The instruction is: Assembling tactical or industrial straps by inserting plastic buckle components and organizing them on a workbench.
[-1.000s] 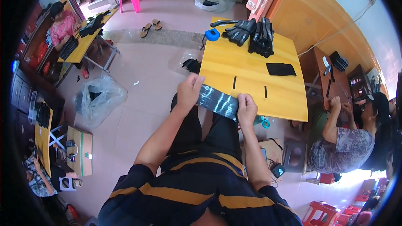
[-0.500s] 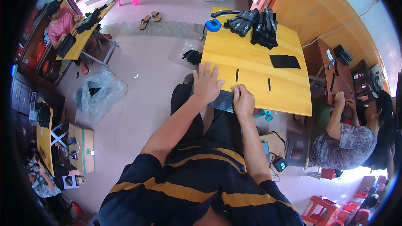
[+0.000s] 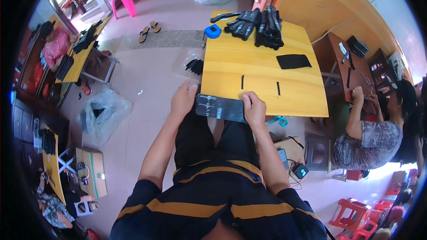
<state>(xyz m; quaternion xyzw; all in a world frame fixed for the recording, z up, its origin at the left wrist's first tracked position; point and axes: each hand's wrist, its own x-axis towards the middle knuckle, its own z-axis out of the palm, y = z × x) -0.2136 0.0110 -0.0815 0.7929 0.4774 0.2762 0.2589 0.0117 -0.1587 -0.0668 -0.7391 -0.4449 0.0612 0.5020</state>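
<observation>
Both hands are on the dark flat packet (image 3: 220, 107) hanging off the near edge of the yellow table (image 3: 262, 69). Left hand (image 3: 183, 100) cups the packet's left end, fingers curled on it; right hand (image 3: 254, 109) pinches its right end, thumb on top. Most of the packet is off the table over the lap, so I'd guess a loose grip lets it sag or slide to the floor. The two thin black strips (image 3: 242, 82) just beyond the packet could get swept too.
</observation>
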